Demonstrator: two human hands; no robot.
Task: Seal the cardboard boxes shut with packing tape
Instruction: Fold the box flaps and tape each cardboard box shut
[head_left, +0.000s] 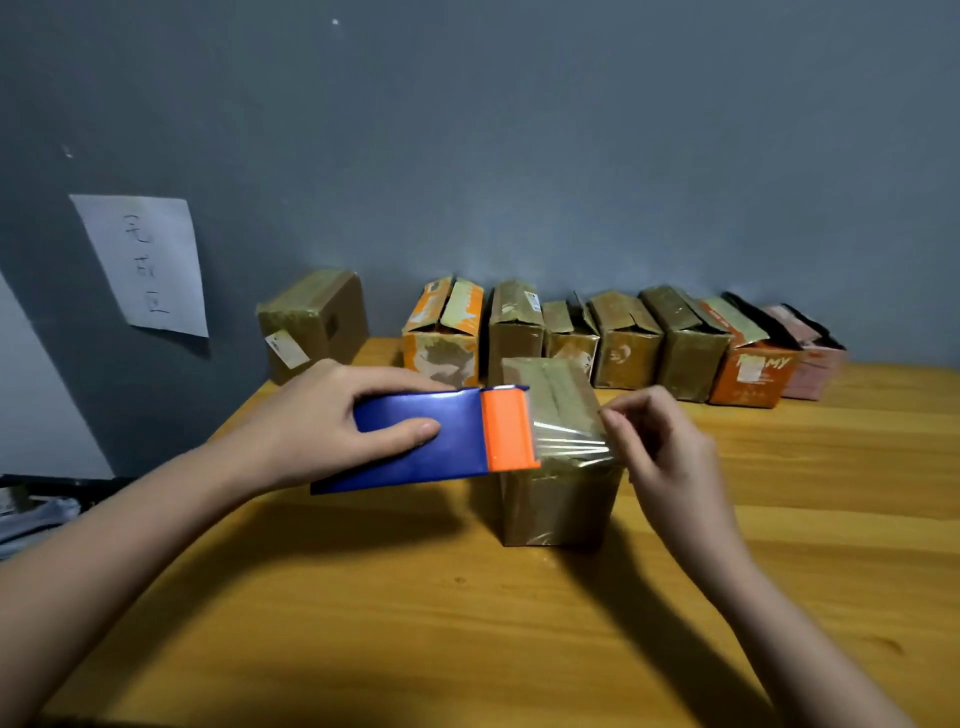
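Observation:
A small brown cardboard box (558, 499) stands upright on the wooden table (415, 623), its top flaps closed. My left hand (332, 421) grips a blue tape dispenser (415, 441) with an orange cutter head (506, 428), held level just left of the box top. A strip of clear tape (569, 441) stretches from the cutter over the box's top front edge. My right hand (660, 441) pinches the free end of the tape at the box's right side.
A row of several worn boxes (623, 343), brown, orange and pink, lines the back of the table against the grey wall, some with loose flaps. One taped brown box (311, 322) stands apart at the left, below a paper note (145, 265) on the wall.

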